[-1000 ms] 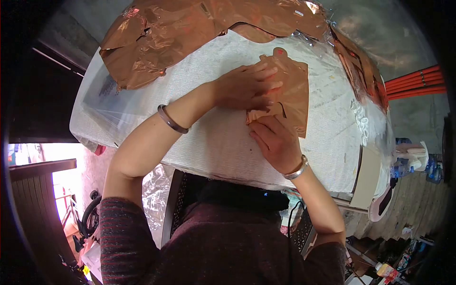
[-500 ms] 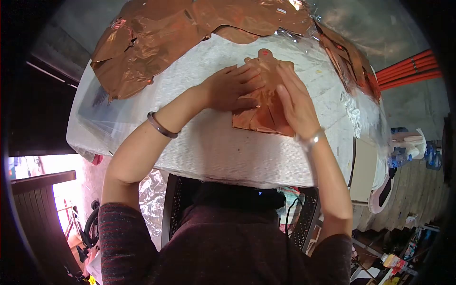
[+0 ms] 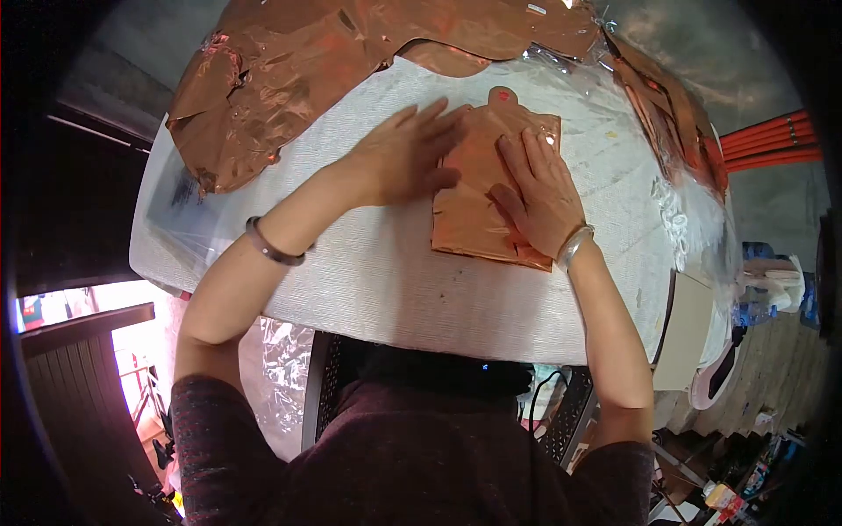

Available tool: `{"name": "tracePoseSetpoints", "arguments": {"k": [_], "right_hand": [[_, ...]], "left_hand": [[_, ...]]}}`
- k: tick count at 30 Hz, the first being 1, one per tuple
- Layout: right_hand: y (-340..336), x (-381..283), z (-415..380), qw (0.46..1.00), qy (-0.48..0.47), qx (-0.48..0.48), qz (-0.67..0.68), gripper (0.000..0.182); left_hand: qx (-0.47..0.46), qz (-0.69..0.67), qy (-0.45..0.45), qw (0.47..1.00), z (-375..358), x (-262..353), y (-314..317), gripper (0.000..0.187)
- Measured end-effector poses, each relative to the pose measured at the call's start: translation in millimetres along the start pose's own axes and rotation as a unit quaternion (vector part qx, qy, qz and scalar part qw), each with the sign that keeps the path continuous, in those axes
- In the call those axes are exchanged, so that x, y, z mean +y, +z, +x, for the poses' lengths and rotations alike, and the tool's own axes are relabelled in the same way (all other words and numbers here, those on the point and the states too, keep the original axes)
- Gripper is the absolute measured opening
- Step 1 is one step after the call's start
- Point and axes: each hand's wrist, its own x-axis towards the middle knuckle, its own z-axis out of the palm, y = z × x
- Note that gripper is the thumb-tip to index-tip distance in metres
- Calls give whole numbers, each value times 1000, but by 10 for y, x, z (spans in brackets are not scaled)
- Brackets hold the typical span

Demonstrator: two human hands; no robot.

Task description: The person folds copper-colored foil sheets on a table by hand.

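A shiny copper-coloured foil balloon (image 3: 482, 223), folded into a flat rectangle, lies on the white-covered table. A rounded tab with a red mark sticks out of its far end. My right hand (image 3: 542, 195) rests flat on the balloon's right half, fingers stretched toward the far end. At its left edge, my left hand (image 3: 405, 158) has its fingers apart and holds nothing; its fingertips overlap the balloon's edge in this view.
More copper foil balloons (image 3: 289, 79) are spread across the table's far and left side, with others (image 3: 667, 114) at the right. Clear plastic film lies on the white table cover (image 3: 377, 289) at the left. A beige box (image 3: 684, 329) stands at the right edge.
My left hand has moved left off the middle of the balloon. My right hand has shifted inward and lies flatter on it. The balloon now looks flatter and wider.
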Motion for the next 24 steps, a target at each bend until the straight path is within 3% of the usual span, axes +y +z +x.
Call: {"name": "tracePoseSetpoints", "arguments": {"k": [2, 4, 5, 8, 14, 21, 23, 24], "right_hand": [[13, -9, -13, 1000, 8, -6, 2, 61], [49, 9, -40, 1000, 4, -1, 9, 61], [52, 16, -27, 1000, 0, 9, 14, 61], [21, 6, -15, 1000, -1, -2, -17, 61], [13, -12, -14, 1000, 11, 1, 13, 60], [34, 17, -22, 1000, 4, 26, 15, 58], [43, 17, -28, 999, -6, 32, 19, 59], [46, 7, -34, 999, -9, 32, 15, 59]], "left_hand": [[13, 14, -8, 1000, 32, 80, -188, 63], [-53, 136, 131, 981, 7, 416, -372, 62], [-41, -21, 97, 994, -58, 531, -266, 62], [-77, -114, 34, 990, -297, 837, -149, 70], [-135, -133, 11, 982, -609, 874, -310, 76], [-138, -139, -1, 981, -950, 901, -541, 75], [-27, -156, -26, 987, -859, 731, -438, 65], [-23, -157, -27, 987, -731, 658, -374, 65]]}}
